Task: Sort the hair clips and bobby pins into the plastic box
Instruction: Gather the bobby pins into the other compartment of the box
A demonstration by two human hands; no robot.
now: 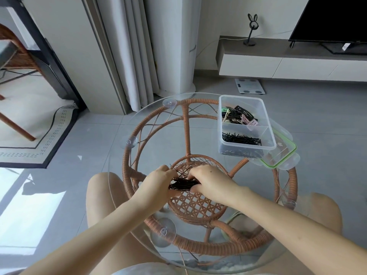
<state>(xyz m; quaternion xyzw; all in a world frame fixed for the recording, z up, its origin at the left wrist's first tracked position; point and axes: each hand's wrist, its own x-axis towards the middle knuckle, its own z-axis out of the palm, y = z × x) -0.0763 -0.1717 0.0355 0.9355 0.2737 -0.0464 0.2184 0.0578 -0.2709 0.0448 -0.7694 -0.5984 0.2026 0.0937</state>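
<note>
A bunch of black bobby pins (183, 184) lies at the middle of the round glass table (143, 116). My left hand (158, 180) and my right hand (208, 182) close on the bunch from either side. A few loose pins stick up between the two hands. The clear plastic box (267, 133) stands at the table's far right. Its far compartment holds hair clips (239, 115) in black, pink and green. Its near compartment holds black bobby pins (241, 138).
The box's lid (286, 153), clear with a green rim, lies under the box's right side at the table edge. A rattan frame (185, 126) shows through the glass. My knees sit below the table's near edge. A TV cabinet (278, 64) stands far right.
</note>
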